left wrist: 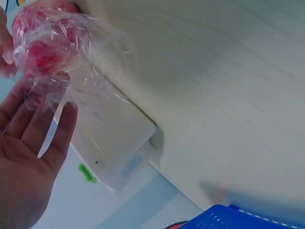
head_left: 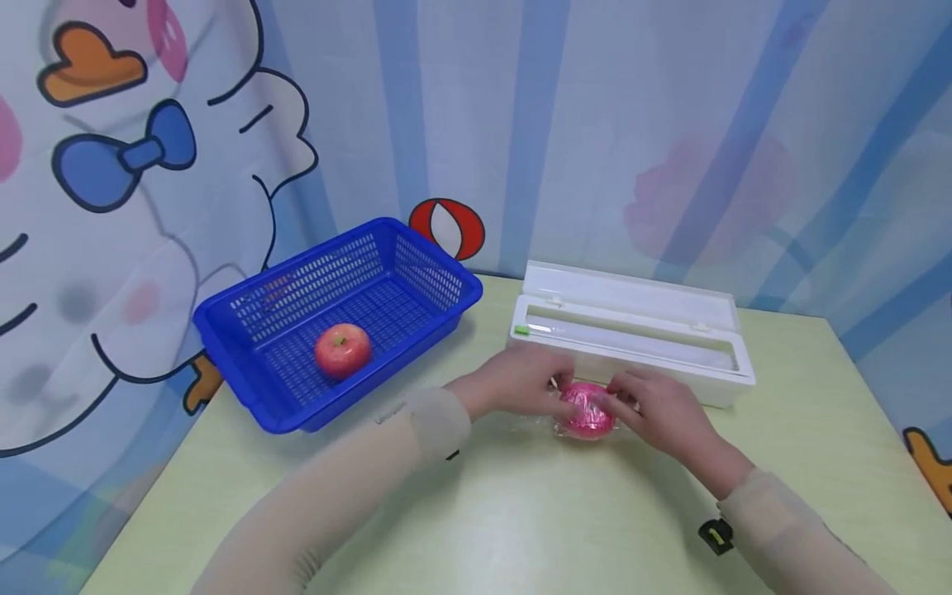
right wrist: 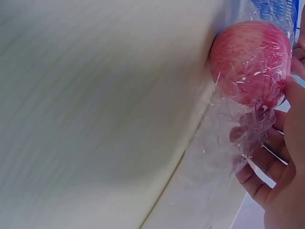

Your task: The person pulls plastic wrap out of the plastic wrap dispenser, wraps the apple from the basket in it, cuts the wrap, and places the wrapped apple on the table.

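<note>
A pinkish-red apple point(head_left: 587, 411) lies wrapped in clear cling film on the table, in front of the white box. My left hand point(head_left: 526, 380) holds the film at its left side, thumb against the fruit. In the left wrist view, loose film point(left wrist: 97, 71) hangs over the fingertips. My right hand point(head_left: 662, 411) holds the other side. Its thumb presses the wrapped apple point(right wrist: 250, 62) in the right wrist view, while its fingers curl behind a crumpled tail of cling film point(right wrist: 252, 129). Part of each grip is hidden by film and fruit.
Behind the hands stands a white cling film box point(head_left: 632, 359), lid up, with a green slider point(head_left: 522, 330) at its left end. A blue mesh basket point(head_left: 245, 355) at the left holds a red apple point(head_left: 343, 351). A printed curtain point(head_left: 476, 99) hangs behind the table point(head_left: 506, 529).
</note>
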`<state>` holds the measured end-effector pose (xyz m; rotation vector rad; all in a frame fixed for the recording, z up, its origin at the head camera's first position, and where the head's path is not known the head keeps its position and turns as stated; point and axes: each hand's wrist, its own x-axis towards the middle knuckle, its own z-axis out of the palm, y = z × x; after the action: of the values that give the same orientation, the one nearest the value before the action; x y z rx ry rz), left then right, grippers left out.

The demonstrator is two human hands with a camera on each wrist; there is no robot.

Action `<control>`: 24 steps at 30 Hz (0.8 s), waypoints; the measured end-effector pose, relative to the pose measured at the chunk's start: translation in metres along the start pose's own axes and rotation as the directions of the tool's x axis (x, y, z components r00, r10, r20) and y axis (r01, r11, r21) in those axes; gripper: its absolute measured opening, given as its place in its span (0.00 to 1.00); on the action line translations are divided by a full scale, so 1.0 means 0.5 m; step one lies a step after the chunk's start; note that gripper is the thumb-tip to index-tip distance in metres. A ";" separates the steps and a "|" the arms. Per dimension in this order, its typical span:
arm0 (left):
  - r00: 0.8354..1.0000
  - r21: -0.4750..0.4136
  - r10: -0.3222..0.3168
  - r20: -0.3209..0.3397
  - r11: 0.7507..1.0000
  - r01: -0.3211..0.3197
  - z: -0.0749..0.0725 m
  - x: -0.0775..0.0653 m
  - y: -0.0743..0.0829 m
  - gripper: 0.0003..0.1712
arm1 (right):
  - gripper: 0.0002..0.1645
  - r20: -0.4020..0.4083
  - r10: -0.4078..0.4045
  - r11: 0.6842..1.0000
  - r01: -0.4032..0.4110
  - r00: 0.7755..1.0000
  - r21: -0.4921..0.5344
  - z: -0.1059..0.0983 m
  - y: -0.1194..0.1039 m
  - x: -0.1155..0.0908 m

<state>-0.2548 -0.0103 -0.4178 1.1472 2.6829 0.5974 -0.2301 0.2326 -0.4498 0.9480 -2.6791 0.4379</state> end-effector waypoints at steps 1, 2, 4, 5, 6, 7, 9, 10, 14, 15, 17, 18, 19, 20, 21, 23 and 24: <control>1.000 0.022 -0.010 -0.003 1.000 0.010 0.001 0.000 0.003 0.18 | 0.12 -0.005 -0.008 1.000 0.008 1.000 -0.009 0.000 0.000 0.000; 1.000 0.043 -0.020 -0.008 0.999 0.020 0.003 0.000 0.006 0.20 | 0.12 -0.011 -0.015 1.000 0.015 1.000 -0.020 0.001 0.001 0.001; 0.999 0.063 -0.040 -0.018 0.997 0.041 0.004 0.001 0.010 0.23 | 0.13 -0.020 -0.029 0.999 0.028 0.999 -0.037 0.002 0.002 0.003; 0.998 0.066 -0.053 -0.019 0.996 0.054 0.005 0.002 0.013 0.24 | 0.13 -0.023 -0.033 0.999 0.032 0.999 -0.042 0.002 0.002 0.003; 0.998 0.072 -0.065 -0.015 0.995 0.066 0.006 0.003 0.015 0.26 | 0.13 -0.026 -0.037 0.998 0.035 0.999 -0.047 0.003 0.002 0.004; 0.997 0.085 -0.076 -0.016 0.993 0.077 0.007 0.004 0.018 0.28 | 0.13 -0.028 -0.039 0.998 0.037 0.999 -0.051 0.003 0.002 0.005; 0.994 0.129 -0.105 -0.009 0.986 0.105 0.011 0.005 0.024 0.34 | 0.14 -0.030 -0.042 0.998 0.040 0.999 -0.055 0.003 0.002 0.006; 0.992 0.158 -0.124 -0.007 0.980 0.123 0.015 0.005 0.028 0.38 | 0.14 -0.030 -0.042 0.998 0.040 0.999 -0.056 0.003 0.002 0.007; 0.986 0.279 -0.169 -0.003 0.946 0.163 0.032 0.004 0.044 0.44 | 0.14 -0.024 -0.039 0.998 0.037 0.999 -0.059 0.005 0.001 0.007; 0.986 0.307 -0.167 -0.004 0.938 0.161 0.036 0.004 0.046 0.43 | 0.14 -0.019 -0.035 0.998 0.034 0.999 -0.061 0.005 0.001 0.006; 0.987 0.349 -0.161 -0.007 0.925 0.153 0.041 0.003 0.050 0.41 | 0.14 -0.013 -0.029 0.997 0.028 0.999 -0.065 0.005 0.001 0.005; 0.988 0.371 -0.156 -0.008 0.917 0.147 0.043 0.002 0.051 0.40 | 0.14 -0.007 -0.025 0.997 0.025 1.000 -0.067 0.005 0.000 0.004; 0.988 0.389 -0.152 -0.008 0.910 0.144 0.045 0.001 0.051 0.40 | 0.15 -0.004 -0.021 0.997 0.021 1.000 -0.069 0.004 0.000 0.002; 0.989 0.401 -0.150 -0.011 0.905 0.141 0.046 0.000 0.052 0.39 | 0.15 -0.001 -0.017 0.997 0.017 1.000 -0.071 0.004 0.000 0.000; 0.988 0.410 -0.151 -0.014 0.901 0.144 0.047 -0.001 0.052 0.39 | 0.16 0.003 -0.013 0.997 0.014 1.000 -0.073 0.004 0.001 -0.002; 0.988 0.425 -0.152 -0.018 0.894 0.145 0.049 -0.004 0.050 0.39 | 0.17 0.012 -0.004 0.997 0.005 1.000 -0.080 0.003 0.001 -0.009; 0.989 0.430 -0.149 -0.019 0.892 0.142 0.050 -0.005 0.049 0.39 | 0.18 0.015 -0.001 0.996 0.002 1.000 -0.085 0.004 0.002 -0.013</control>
<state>-0.2295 0.0109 -0.4301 1.0127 2.9397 -0.0384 -0.2263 0.2364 -0.4541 0.9318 -2.6869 0.3146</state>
